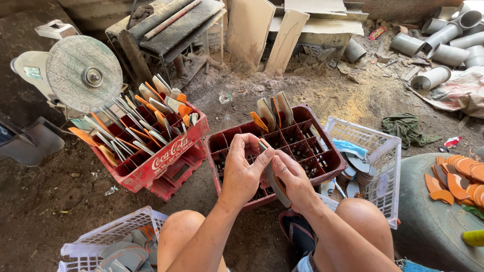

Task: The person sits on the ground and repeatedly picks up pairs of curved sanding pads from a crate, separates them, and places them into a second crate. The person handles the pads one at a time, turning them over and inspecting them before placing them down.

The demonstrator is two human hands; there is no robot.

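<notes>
Both my hands hold one long grey curved blade piece (273,177) with an orange edge, above a dark red divided crate (330,146). My left hand (243,168) grips its upper end with the fingers wrapped over the top. My right hand (295,182) clasps its lower part. A few similar grey and orange pieces (272,113) stand upright in the far cells of that crate.
A second red crate (151,166) at left is packed with several upright pieces. A white basket (375,151) at right holds grey parts. Another white basket (113,242) sits near my left knee. A grinding wheel (84,73) stands at far left. Orange offcuts (461,181) lie on a drum at right.
</notes>
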